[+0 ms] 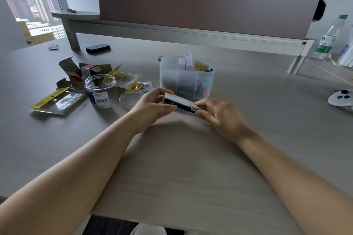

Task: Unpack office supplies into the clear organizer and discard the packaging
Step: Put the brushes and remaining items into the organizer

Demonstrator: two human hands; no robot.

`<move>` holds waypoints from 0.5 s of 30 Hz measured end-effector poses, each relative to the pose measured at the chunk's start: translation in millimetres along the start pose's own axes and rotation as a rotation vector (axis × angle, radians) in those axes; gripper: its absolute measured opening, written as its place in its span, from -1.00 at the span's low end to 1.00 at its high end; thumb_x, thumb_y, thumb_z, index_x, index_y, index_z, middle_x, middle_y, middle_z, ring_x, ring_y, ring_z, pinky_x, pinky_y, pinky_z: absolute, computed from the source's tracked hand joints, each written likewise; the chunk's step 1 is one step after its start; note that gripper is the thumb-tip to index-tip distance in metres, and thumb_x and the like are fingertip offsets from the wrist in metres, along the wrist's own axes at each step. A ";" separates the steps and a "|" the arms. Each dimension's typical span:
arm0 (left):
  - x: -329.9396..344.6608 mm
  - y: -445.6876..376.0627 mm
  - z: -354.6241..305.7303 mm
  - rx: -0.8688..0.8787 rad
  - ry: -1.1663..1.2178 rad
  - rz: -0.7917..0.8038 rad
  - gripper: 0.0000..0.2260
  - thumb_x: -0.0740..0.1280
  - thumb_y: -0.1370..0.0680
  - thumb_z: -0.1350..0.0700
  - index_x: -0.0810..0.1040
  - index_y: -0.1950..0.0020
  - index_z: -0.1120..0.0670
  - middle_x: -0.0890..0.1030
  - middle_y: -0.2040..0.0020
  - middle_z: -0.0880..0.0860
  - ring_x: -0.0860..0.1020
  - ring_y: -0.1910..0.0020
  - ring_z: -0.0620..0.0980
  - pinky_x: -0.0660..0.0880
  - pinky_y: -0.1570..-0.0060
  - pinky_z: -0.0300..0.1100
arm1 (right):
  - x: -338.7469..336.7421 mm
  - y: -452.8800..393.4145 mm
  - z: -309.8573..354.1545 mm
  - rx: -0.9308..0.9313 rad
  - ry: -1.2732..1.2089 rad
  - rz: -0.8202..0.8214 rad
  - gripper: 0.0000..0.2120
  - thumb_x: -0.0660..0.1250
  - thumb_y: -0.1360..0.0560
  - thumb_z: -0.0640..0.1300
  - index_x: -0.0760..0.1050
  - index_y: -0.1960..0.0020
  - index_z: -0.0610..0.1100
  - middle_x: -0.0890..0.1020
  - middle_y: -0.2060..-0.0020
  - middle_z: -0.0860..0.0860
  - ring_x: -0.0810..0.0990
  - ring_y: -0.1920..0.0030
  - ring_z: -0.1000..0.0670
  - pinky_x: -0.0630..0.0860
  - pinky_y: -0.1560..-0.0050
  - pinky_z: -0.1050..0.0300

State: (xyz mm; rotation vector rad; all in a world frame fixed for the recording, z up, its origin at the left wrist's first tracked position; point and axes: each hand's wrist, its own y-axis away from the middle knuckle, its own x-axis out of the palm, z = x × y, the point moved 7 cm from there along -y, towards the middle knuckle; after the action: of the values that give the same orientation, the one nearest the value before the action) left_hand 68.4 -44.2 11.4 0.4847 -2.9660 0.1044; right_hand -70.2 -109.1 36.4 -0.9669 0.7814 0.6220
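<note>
Both hands hold a small clear plastic case with dark contents just above the desk, close in front of the clear organizer. The left hand grips its left end, fingers curled over the top and thumb along the near side; the right hand pinches the right end, fingertips at what looks like the lid's edge (the exact purchase is blurred). The organizer already carries small white boxes, binder clips and other bits in its compartments. Off to the left lie an empty clear jar, its lid and a heap of opened packaging, none of it discarded yet. The risk, as I judge it, is the case springing open suddenly under opposing pulls and scattering its small contents over the desk rather than into a compartment; opening it directly above the organizer would lessen that.
</note>
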 end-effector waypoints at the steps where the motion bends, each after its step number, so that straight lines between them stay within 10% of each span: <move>1: -0.9 0.2 -1.0 0.004 -0.008 -0.002 -0.71 0.25 -0.42 0.44 0.46 0.07 0.06 0.50 0.12 0.08 0.52 0.11 -0.03 0.56 0.14 -0.33 | -1.6 -0.7 0.6 0.019 -0.033 -0.004 -0.74 0.26 -0.49 -0.06 0.50 -0.10 -0.18 0.62 -0.01 -0.09 0.57 0.01 -0.06 0.45 0.00 0.06; 7: -14.5 1.9 -2.8 0.015 -0.123 -0.046 -0.62 0.29 -0.40 0.45 0.40 -0.08 0.07 0.51 0.11 0.09 0.52 0.04 0.08 0.52 -0.07 -0.09 | -3.0 -13.8 -11.8 0.212 -0.264 -0.061 -0.86 0.31 -0.45 -0.09 0.48 0.07 -0.15 0.50 0.30 0.11 0.45 0.28 0.16 0.38 0.25 0.45; 15: -23.5 2.0 -7.0 0.036 -0.143 0.037 -0.36 0.34 -0.32 0.47 0.32 -0.13 -0.18 0.49 0.09 0.19 0.49 0.04 0.15 0.41 -0.17 0.12 | 11.5 -42.0 -33.4 0.425 -0.566 -0.129 -0.87 0.32 -0.45 -0.17 0.46 0.28 -0.12 0.50 0.38 0.02 0.47 0.36 0.06 0.46 0.38 0.27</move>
State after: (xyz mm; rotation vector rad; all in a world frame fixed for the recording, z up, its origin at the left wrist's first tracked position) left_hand 90.7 -34.4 14.9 0.4604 -3.1182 0.1324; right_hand -41.5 -155.9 35.6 -0.4104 0.3192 0.5496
